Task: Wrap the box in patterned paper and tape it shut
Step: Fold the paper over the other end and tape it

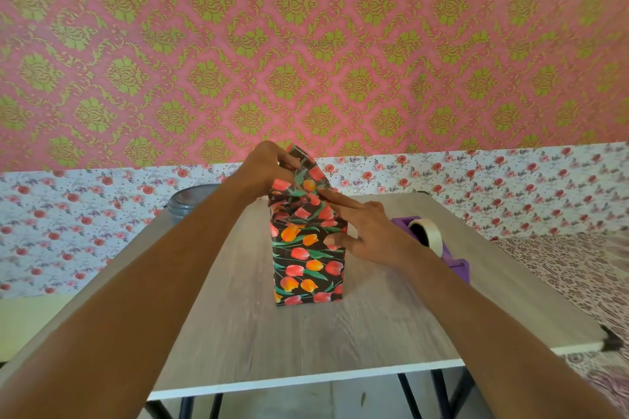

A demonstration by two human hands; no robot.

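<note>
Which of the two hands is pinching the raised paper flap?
The left hand, pinching the flap; the right hand only presses straight fingers on the box.

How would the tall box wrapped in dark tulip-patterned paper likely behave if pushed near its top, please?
The tall tulip-papered box stands on a narrow end, so it would probably tip. Its loose top flap looks floppy.

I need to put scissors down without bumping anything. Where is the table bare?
Bare wood runs from the box to the table's near edge, and on the right, nearer than the tape dispenser. Crowded: the grey container far left, and the box top, where the left hand pinches and the right hand presses the paper.
</note>
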